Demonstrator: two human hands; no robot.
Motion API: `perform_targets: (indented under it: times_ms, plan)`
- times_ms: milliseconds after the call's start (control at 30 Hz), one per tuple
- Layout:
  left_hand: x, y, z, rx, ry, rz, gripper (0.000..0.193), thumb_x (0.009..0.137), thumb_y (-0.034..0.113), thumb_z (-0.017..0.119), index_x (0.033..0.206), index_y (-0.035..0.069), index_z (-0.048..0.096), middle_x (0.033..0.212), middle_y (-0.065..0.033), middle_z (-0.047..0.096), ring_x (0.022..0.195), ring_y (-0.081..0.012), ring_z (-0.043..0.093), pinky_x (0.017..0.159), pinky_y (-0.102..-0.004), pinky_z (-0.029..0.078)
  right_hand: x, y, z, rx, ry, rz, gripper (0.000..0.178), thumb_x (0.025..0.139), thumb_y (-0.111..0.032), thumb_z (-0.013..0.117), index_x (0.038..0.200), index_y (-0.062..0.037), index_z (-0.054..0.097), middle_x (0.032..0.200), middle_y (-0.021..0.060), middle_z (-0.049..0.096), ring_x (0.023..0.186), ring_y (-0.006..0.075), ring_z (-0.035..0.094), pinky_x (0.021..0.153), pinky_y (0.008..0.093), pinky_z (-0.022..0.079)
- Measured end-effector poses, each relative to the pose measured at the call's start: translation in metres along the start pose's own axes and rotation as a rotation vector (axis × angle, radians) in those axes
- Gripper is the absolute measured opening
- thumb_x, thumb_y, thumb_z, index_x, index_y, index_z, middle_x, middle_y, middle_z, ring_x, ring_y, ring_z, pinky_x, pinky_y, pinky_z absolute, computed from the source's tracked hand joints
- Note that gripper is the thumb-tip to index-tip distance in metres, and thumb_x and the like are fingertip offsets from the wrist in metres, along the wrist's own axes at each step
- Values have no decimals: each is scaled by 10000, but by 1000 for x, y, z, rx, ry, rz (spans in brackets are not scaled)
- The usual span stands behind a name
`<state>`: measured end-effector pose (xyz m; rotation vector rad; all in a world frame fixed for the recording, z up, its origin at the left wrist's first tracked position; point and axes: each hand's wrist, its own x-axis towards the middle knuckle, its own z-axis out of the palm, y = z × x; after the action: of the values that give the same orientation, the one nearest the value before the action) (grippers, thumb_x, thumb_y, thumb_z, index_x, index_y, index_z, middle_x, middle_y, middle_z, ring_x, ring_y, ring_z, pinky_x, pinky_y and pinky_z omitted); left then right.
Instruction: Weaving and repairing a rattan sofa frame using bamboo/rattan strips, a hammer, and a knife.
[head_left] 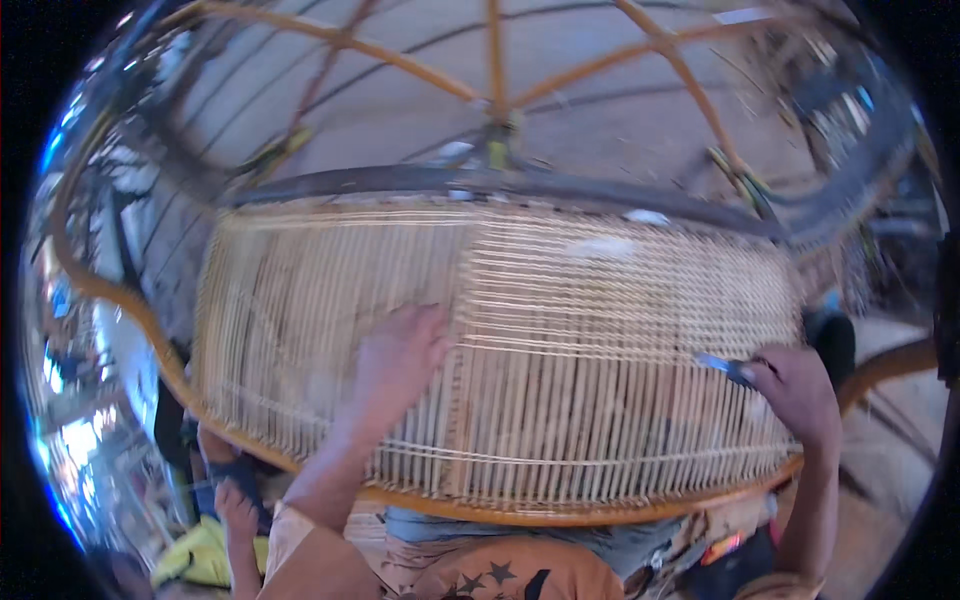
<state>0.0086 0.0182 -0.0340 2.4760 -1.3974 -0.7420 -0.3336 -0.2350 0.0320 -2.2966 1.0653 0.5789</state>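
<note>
A rattan seat frame lies in front of me, strung with pale cane strands (570,400). Cross strands are woven tightly over the right half's upper part (640,290); the left half (310,290) carries mostly lengthwise strands. My left hand (400,350) is at the middle bar (458,400), fingers curled together by the end of the lowest woven row. Blur hides what they pinch. At the right, my right hand (800,390) is closed round the dark handle of a narrow-bladed tool (718,364), its metal tip at the weave's lower edge.
A curved rattan rim (450,508) borders the seat close to my body. Crossed rattan poles (495,60) and a dark bar (380,180) stand beyond it. Another person's hand (237,508) shows at lower left, near yellow cloth (205,555). White scraps (605,246) lie on the weave.
</note>
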Motion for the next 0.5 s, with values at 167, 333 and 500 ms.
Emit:
perform_targets:
  times_ms: [167,333,500]
  plan:
    - [-80,12,-25,116,139,-6,371,794,218,677,1108,53,568,1245,-133,474,1206,-377,428,1004,-458,358,-91,48,58,509,353,288,439,899,-352,515,1092,41,560,738,107,595,657,225,557,617,358,448]
    - [-207,2,-8,78,502,-77,504,759,217,699,1194,46,509,1284,-174,420,1238,-383,379,1017,-506,316,-229,40,148,1088,366,372,447,864,-237,605,1267,-54,539,1008,64,528,823,170,498,690,344,423]
    - [-270,-37,44,-280,950,-384,532,847,253,647,1285,41,431,1287,-173,445,1199,-330,435,1002,-451,356,-298,-12,210,991,278,734,555,823,-234,613,1339,-71,489,1248,112,540,981,224,562,798,391,484]
